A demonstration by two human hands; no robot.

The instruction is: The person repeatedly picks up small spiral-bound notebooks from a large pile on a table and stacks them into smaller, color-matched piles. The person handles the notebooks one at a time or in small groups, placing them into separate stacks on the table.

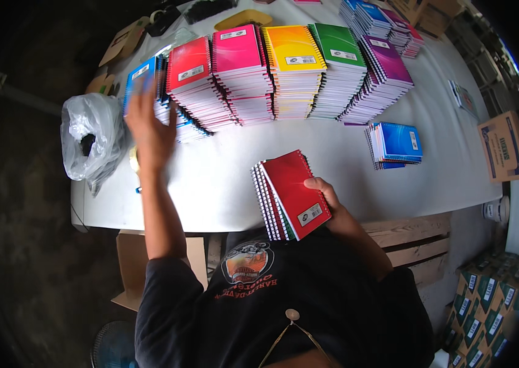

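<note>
My right hand (328, 197) grips a small bundle of spiral notebooks (296, 190) close to my body. A red cover is on top, and the thumb presses on it; green shows among the edges beneath. My left hand (151, 126) is raised over the stack of blue spiral notebooks (140, 76) at the left end of the row. Its fingers are slightly blurred, with the thumb apart from them and nothing seen held. To the right stand tall stacks of red (189, 64), pink (235, 49), yellow (295, 49), green (337, 46) and purple notebooks (389, 60).
A smaller pile of blue-topped notebooks (399, 142) lies at the right on the white table (222, 184). A clear plastic bag (91, 138) sits at the left edge. More notebook stacks (370, 18) and cardboard boxes (504, 147) stand farther right. An open carton (130, 264) is below the table.
</note>
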